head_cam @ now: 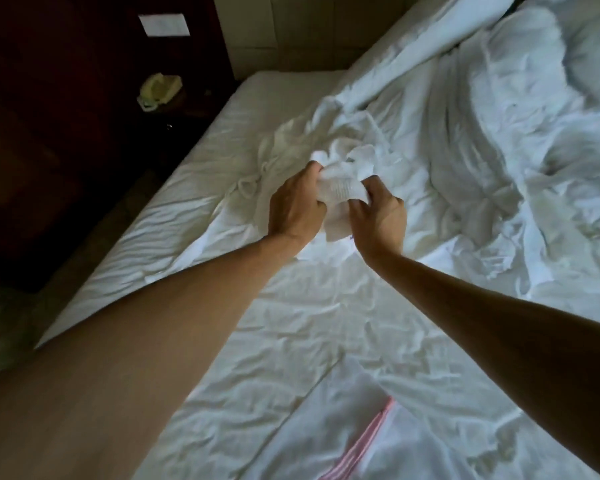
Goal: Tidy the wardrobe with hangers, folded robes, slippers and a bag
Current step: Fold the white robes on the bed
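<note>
Bedroom, prob. hotel: unmade bed (291,341), bedside phone (158,90).

Open, flat sheet (302,327) is seen across the lower centre of the frame, between the two forearms; passage there is unobstructed. The near edge at lower centre is taken up by a white cloth with pink stripes (368,434). The centre is blocked by a crumpled robe (291,147), with its cord (246,185) looped at its left. The whole right side is filled by a bunched duvet (499,133). A bare mattress strip (284,88) lies free at upper centre. Dark furniture (49,133) bounds the left, with a pale telephone (158,90) on it.
</note>
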`<move>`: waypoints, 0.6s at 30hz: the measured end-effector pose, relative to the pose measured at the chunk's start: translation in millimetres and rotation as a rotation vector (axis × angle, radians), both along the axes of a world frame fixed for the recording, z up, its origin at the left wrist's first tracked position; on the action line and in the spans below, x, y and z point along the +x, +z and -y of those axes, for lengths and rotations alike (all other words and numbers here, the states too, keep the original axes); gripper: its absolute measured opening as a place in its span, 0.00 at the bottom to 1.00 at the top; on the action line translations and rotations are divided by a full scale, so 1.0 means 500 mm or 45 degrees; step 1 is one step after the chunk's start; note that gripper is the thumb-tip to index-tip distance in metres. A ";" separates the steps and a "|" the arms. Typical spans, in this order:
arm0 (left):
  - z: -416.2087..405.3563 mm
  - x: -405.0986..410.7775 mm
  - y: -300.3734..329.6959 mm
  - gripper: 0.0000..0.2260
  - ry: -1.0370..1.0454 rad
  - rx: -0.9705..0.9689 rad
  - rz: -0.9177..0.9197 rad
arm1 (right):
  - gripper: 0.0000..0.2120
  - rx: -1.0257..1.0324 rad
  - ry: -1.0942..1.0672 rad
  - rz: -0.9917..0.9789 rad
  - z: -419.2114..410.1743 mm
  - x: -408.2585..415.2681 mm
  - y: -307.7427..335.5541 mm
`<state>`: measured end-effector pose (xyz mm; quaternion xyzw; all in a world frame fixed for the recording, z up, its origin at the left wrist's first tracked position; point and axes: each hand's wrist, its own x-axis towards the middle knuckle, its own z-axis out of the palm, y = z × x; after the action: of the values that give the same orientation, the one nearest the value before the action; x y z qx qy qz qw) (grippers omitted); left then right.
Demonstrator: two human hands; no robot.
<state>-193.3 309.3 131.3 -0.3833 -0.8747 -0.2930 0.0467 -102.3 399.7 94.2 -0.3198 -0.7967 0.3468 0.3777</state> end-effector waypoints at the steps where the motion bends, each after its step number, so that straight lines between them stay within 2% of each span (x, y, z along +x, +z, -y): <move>1: 0.000 0.009 0.069 0.19 -0.017 0.046 -0.020 | 0.10 0.008 -0.027 -0.028 -0.003 0.006 0.063; 4: -0.009 0.037 0.310 0.21 -0.051 0.114 -0.136 | 0.05 0.044 -0.070 -0.175 -0.020 0.022 0.289; 12: -0.009 0.176 0.965 0.16 0.011 0.397 -0.292 | 0.10 0.241 -0.053 -0.486 -0.035 0.168 0.919; 18: 0.022 0.341 1.327 0.13 -0.024 0.638 -0.431 | 0.12 0.416 -0.090 -0.524 -0.007 0.316 1.293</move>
<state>-22.8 298.1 794.6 -0.4113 -0.7514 -0.4318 0.2823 55.6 403.0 740.9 -0.2049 -0.7369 0.2580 0.5903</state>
